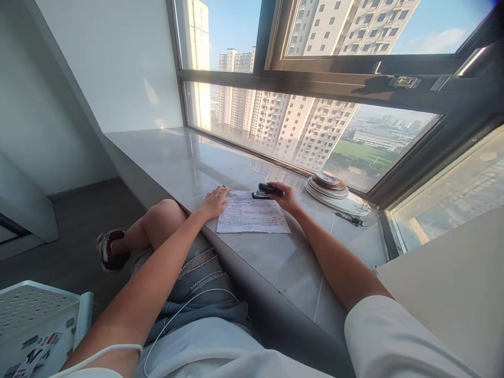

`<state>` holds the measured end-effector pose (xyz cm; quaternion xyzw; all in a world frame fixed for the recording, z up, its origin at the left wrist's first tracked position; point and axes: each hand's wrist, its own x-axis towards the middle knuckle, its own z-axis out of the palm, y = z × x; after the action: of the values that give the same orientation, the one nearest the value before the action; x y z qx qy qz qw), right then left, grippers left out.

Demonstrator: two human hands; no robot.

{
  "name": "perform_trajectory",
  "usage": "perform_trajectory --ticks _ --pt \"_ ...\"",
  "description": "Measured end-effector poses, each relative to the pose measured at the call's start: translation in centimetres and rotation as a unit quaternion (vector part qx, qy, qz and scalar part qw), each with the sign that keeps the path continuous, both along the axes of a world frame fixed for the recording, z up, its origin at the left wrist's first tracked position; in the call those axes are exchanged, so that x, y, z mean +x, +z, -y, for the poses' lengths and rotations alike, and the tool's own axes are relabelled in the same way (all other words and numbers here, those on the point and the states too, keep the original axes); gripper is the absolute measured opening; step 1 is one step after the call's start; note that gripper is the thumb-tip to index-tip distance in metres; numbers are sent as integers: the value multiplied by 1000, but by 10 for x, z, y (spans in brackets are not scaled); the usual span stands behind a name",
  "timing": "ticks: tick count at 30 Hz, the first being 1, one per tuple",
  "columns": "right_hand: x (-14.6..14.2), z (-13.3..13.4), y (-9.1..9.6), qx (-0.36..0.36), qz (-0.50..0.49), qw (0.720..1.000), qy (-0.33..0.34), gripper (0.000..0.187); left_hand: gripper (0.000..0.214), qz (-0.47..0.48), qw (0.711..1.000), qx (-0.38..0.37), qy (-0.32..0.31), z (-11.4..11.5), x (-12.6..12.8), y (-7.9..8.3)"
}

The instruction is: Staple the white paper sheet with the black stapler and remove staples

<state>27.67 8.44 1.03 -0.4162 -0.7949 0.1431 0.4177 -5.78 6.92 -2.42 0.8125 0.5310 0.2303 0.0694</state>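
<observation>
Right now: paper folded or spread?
Spread flat on the ledge: paper; left hand on its corner, right hand holds a stapler at its edge.

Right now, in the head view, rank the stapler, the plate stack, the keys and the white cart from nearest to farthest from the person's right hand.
1. stapler: held in the right hand, at the paper's top edge.
2. plate stack: just to its right.
3. keys: farther right on the ledge.
4. white cart: far left, down on the floor.
</observation>
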Motion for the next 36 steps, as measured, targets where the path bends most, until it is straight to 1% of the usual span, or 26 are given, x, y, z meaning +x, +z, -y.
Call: perform_trajectory --ticks 2,5,7,9,12,15,21,25,27,31,36 --pt "31 -9 -1 13 -50 997 -51 49 54 16 1000 -4 -5 -1 -2 0" --pt "67 -18 -8 16 -78 993 -87 50 52 33 999 -2 6 -1 -4 0" --pt "81 -22 -15 9 -86 992 -97 49 50 41 999 4 9 -1 -4 0" --pt "87 -24 -21 -6 -89 990 -107 48 49 43 999 7 4 -1 -4 1" --pt "89 -27 -24 -36 -87 989 -117 44 47 41 999 9 2 0 -5 3" --pt "88 -28 -23 -51 -91 989 -108 44 46 46 999 16 1 1 -5 4" --pt "88 -29 -23 -68 -98 992 -42 42 41 63 998 32 -2 -1 -5 2" --pt "84 -25 -19 -85 -99 991 -7 39 39 61 998 30 -3 -2 -6 1" --pt "79 -21 -16 -91 -108 990 -6 39 38 57 998 28 -2 -1 -6 2" --pt "66 -14 -12 -100 -140 985 -30 52 37 51 999 18 -1 2 -5 6" --pt "52 -14 -13 -73 -98 991 -50 54 35 48 999 16 1 3 -3 7"
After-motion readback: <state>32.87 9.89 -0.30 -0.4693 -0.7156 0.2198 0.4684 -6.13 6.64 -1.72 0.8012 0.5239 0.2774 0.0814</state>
